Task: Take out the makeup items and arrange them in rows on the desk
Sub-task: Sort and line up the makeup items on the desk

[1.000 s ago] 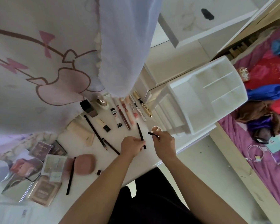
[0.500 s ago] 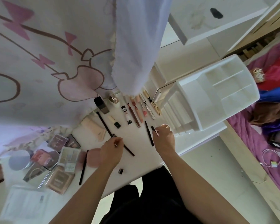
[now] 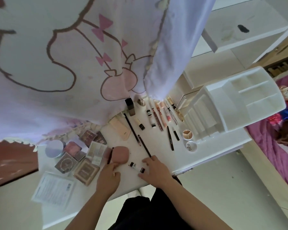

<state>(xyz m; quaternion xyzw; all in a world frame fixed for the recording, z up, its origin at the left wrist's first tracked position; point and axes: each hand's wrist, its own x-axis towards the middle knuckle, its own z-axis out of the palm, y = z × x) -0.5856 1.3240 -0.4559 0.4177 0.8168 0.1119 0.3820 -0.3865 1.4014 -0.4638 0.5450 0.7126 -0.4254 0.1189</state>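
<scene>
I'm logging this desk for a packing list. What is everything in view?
organizer: one, white, right on desk
tubes: several, pink, gold, white, back row
pencils: at least three, black, mid-desk
concealer pot: one, open, lid beside
puff: one, pink, front
palettes: several, brown, pink, left
round compact: one, silvery, far left
paper sheet: one, white, left front
bottle: one, dark, back
flat case: one, beige, near bottle
small tube: one, between hands
curtain: one, white, pink print, above
left hand: holds dark brush
right hand: open, on desk

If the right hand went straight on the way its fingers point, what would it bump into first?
Most likely the small black-capped tube, lying just ahead of the right hand; depth is unclear.
</scene>
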